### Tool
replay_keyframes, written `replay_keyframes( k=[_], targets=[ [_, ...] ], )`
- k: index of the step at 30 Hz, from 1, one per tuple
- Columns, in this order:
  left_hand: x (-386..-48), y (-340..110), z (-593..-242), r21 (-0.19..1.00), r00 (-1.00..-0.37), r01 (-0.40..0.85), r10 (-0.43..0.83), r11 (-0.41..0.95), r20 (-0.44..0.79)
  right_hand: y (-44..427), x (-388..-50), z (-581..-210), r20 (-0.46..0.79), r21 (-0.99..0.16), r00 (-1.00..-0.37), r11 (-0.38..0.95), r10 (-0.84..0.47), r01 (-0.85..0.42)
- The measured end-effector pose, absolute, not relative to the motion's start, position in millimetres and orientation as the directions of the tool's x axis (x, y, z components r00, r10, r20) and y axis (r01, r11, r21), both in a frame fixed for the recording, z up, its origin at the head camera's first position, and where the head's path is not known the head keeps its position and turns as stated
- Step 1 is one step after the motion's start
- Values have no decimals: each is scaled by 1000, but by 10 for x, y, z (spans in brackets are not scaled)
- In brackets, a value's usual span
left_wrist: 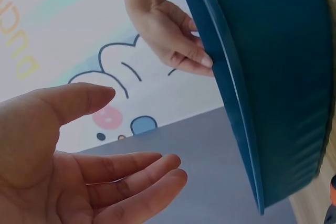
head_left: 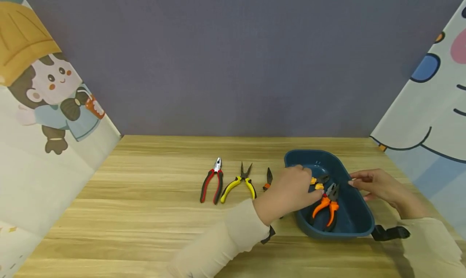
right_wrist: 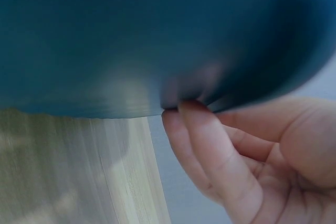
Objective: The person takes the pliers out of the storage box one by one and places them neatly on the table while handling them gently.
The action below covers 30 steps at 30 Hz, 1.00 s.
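My left hand (head_left: 291, 189) hovers over the left side of a dark blue plastic basin (head_left: 351, 225). Its fingers are loosely spread with nothing between them in the left wrist view. Under and beside it lie orange-and-black pliers (head_left: 332, 209) and another pair with yellow-orange grips (head_left: 318, 185), partly covered by the hand; both are inside the basin. My right hand (head_left: 382, 189) holds the basin's right rim with thumb and fingertips. In the right wrist view, fingers (right_wrist: 210, 150) touch the blue wall.
Left of the basin, red-and-black pliers (head_left: 212, 185) and yellow long-nose pliers (head_left: 238, 183) lie on the wooden table (head_left: 127, 213). Beside them, orange-handled pliers (head_left: 268, 179) are mostly hidden by my left hand. A grey panel (head_left: 233, 67) stands behind the table.
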State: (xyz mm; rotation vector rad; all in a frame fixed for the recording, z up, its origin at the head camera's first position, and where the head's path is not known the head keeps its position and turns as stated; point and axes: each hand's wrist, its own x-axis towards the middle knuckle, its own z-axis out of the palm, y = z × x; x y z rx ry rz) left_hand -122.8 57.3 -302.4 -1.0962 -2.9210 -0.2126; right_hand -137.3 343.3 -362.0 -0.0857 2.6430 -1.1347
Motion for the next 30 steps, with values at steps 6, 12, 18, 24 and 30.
replay_keyframes(
  k=[6,12,18,24,30],
  targets=[
    [-1220,681,-3080,137,-741,670,668,730,64,3432,-1367,-3620,-218,-718,-963,694,-158,49],
    [-1226,741,-3155,161,-745,664,665,730,55,3428,-1367,-3616,-217,-722,-963,691,-163,45],
    [-1210,815,-3257,127,-730,680,682,722,32,3427,-1371,-3613,-214,-723,-963,690,-164,43],
    [-1156,941,-3357,96,-737,672,675,734,2,3433,-1370,-3625,-201,-731,-965,681,-168,33],
    [-1118,1090,-3450,101,-780,612,620,784,-89,3435,-1374,-3620,-197,-724,-966,689,-168,28]
  ],
)
